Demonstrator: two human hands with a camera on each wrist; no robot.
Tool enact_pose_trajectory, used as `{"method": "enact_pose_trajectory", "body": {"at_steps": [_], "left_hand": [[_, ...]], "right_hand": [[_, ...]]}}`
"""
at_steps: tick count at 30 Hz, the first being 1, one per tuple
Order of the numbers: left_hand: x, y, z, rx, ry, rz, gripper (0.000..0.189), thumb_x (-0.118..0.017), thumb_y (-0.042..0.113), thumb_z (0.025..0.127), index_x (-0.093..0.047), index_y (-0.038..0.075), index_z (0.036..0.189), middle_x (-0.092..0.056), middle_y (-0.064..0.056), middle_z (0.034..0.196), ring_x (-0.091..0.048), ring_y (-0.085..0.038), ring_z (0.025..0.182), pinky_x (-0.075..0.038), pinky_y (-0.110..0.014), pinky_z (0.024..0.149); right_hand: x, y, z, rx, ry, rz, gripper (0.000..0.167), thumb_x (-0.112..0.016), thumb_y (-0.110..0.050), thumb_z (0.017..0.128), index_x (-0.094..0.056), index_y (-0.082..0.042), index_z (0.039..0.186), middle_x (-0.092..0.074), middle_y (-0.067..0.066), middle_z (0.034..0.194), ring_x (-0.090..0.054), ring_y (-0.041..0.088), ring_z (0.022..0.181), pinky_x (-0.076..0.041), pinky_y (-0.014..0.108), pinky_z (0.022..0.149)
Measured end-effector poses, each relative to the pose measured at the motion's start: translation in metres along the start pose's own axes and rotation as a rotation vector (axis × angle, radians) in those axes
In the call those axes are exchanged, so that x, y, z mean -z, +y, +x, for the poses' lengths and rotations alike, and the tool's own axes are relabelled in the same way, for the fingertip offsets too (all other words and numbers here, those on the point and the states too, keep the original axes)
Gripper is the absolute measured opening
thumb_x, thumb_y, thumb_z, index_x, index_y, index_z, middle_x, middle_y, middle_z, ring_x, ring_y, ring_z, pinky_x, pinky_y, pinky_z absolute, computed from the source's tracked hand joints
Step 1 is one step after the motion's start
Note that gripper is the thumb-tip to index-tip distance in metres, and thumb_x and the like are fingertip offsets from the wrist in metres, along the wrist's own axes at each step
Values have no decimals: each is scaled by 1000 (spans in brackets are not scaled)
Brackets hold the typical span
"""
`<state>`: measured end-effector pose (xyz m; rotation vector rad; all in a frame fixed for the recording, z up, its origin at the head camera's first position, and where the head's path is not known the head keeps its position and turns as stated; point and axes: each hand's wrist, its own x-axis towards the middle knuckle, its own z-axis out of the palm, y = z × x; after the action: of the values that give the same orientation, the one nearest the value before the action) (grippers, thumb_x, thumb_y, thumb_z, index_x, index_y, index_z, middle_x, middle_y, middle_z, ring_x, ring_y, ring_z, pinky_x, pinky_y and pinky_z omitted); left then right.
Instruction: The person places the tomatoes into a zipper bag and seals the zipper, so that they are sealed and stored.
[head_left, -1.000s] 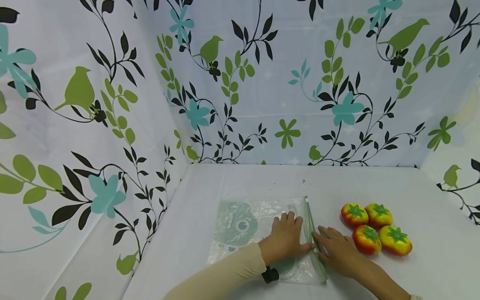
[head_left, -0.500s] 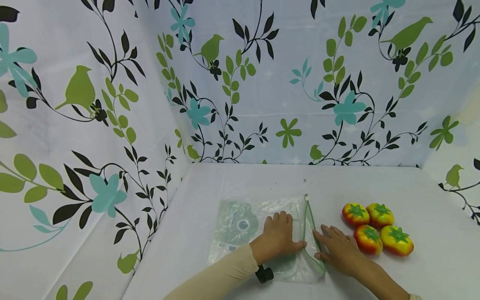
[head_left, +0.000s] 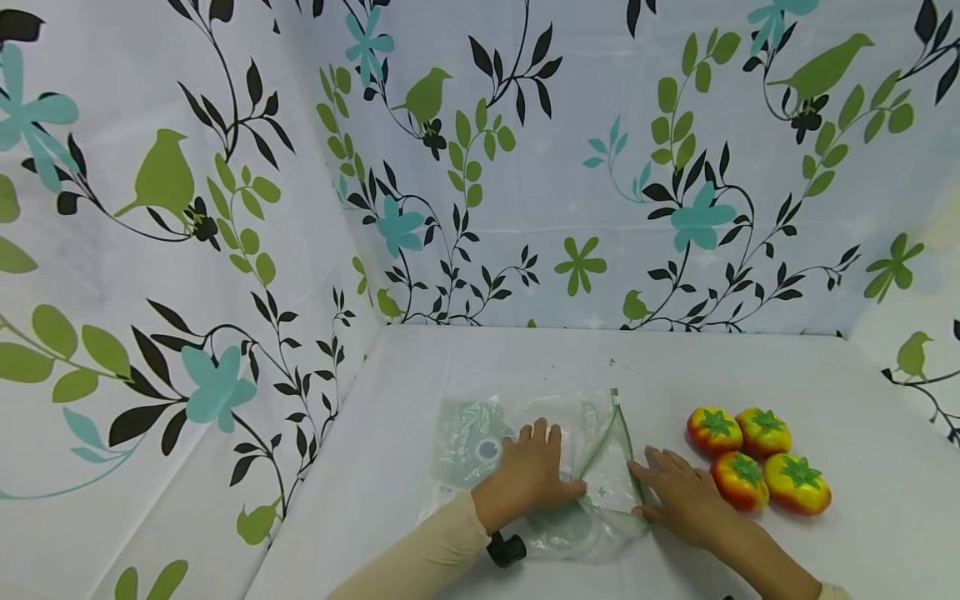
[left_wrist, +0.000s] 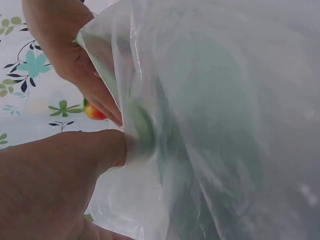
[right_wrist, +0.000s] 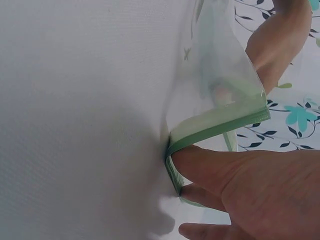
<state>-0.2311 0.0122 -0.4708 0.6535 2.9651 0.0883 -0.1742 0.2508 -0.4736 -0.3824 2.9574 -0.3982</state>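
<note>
A clear zip bag with a green zip edge and a pale green print lies flat on the white table. Its mouth, on the right side, gapes in a V. My left hand lies over the bag with fingers spread. The left thumb pushes against the upper lip and holds it to the left. At the mouth's right side is my right hand, fingers outstretched. Its thumb touches the green zip edge from inside the mouth. Plastic hides part of the left hand in the left wrist view.
Several red-and-yellow toy fruits with green star-shaped tops sit together just beyond the right hand. A black wrist camera is below the left wrist. A patterned curtain rises behind the table's back edge.
My left hand has moved left, its thumb drawing the upper lip along, so the bag's mouth has widened. The right hand has stayed almost still at the other lip.
</note>
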Motion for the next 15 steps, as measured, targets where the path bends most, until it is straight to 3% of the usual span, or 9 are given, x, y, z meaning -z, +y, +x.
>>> {"method": "enact_pose_trajectory", "body": {"at_steps": [7, 15], "left_hand": [[10, -13, -10, -9, -20, -68, 87, -66, 66, 93, -46, 8, 155, -45, -14, 157, -49, -34, 141, -47, -60, 104], [5, -28, -14, -25, -29, -142, 80, -66, 63, 91, -54, 6, 147, -52, -15, 148, -54, -35, 133, -49, -61, 96]], "right_hand": [[2, 0, 1, -4, -7, -11, 63, -82, -30, 90, -63, -9, 146, -49, 30, 155, -41, 58, 143, -32, 79, 107], [2, 0, 2, -5, -17, -9, 63, -82, -31, 90, -63, -10, 146, -50, 31, 154, -41, 58, 143, -32, 80, 107]]}}
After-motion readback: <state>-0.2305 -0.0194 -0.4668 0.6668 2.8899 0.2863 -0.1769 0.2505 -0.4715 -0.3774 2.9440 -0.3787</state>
